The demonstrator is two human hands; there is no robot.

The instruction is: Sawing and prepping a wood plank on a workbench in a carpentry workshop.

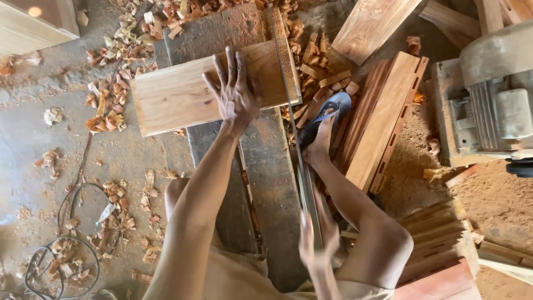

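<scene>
Observation from above: my left hand (236, 94) lay flat, fingers spread, palm down on the pale wooden board (183, 94), pressing rather than gripping it. That board sat crosswise on the dark, worn bench (272, 172), its left end overhanging the floor (33, 139) and its right end meeting a thin saw blade (288, 100) that ran lengthwise toward me. My right hand (316, 239) was low in the view, blurred; it seemed wrapped around the near end of the saw, but I could not tell how tightly the fingers were closed or see the handle itself. My right foot, in a blue sandal (327, 114), rested beside the bench against a stack of reddish grooved planks (383, 122). My left leg was mostly hidden under my forearm.

Wood chips (111, 111) lay scattered over the floor and heaped beyond the board. A dark cable (66, 261) coiled at lower left, partly cut off by the edge. At right, a grey machine (488, 100) was cropped, its kind unclear. More planks (438, 244) were stacked at lower right, their far ends out of view.
</scene>
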